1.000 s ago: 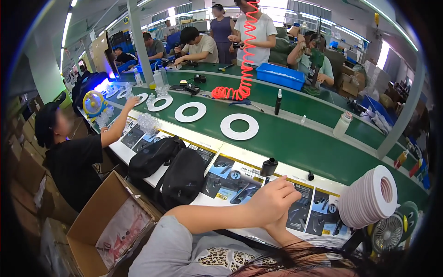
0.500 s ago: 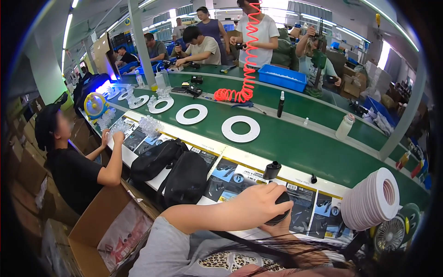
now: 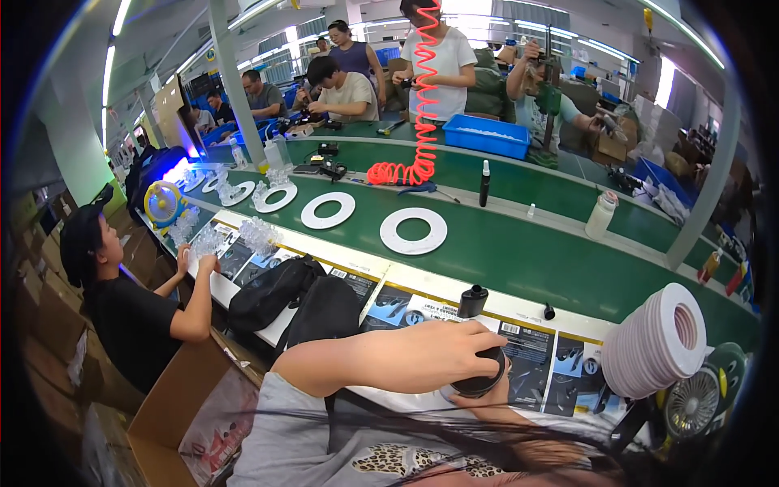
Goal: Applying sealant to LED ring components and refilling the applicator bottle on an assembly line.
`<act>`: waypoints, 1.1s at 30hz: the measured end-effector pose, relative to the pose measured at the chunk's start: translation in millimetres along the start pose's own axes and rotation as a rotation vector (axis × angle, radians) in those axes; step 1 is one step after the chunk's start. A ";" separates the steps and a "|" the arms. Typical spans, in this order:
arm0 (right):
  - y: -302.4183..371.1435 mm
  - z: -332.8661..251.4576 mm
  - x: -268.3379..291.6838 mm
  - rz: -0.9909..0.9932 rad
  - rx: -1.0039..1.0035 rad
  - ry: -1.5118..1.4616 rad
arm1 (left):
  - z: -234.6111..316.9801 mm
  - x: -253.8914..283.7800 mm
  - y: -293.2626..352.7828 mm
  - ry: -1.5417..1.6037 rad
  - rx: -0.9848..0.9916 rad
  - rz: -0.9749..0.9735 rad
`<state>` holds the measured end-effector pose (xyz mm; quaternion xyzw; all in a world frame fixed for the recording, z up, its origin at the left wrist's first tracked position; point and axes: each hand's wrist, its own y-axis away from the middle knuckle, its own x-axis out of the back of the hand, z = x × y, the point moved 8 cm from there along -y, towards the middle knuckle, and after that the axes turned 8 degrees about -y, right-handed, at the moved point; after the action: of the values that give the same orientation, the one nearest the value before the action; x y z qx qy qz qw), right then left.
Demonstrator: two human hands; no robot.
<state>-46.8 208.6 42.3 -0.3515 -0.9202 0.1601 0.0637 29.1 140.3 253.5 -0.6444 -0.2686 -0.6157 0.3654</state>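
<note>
Steadiness seems why the left hand (image 3: pixel 462 349) grips the black round part (image 3: pixel 480 375) from above while the right hand (image 3: pixel 489 399) holds its lower side, at the near edge of the worktop (image 3: pixel 430 282).

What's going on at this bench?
Someone has both bare hands around a black round part: the left hand over its top, the right hand lower down. Another black part stands just beyond. Flat white rings lie spaced along the green surface, with a stack of rings to the right. At left, a co-worker handles clear plastic pieces.
</note>
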 end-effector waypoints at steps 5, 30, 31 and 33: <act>-1.3 -13.7 0.2 0.002 0.057 0.067 | -2.9 -1.5 -4.6 0.027 0.064 -0.049; -2.8 -17.9 -1.2 -0.009 0.057 0.035 | -5.9 -15.9 -11.3 -0.108 0.155 0.074; -3.0 -21.3 -0.1 -0.016 0.079 0.073 | -8.5 -17.1 -14.3 -0.222 0.223 0.124; -3.5 -22.9 -0.4 -0.031 0.099 0.104 | -8.9 -18.1 -22.2 -0.320 0.279 0.117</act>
<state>-43.4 211.6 65.0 -0.3414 -0.9120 0.1861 0.1310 4.3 148.1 238.4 -0.6916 -0.3680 -0.4401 0.4388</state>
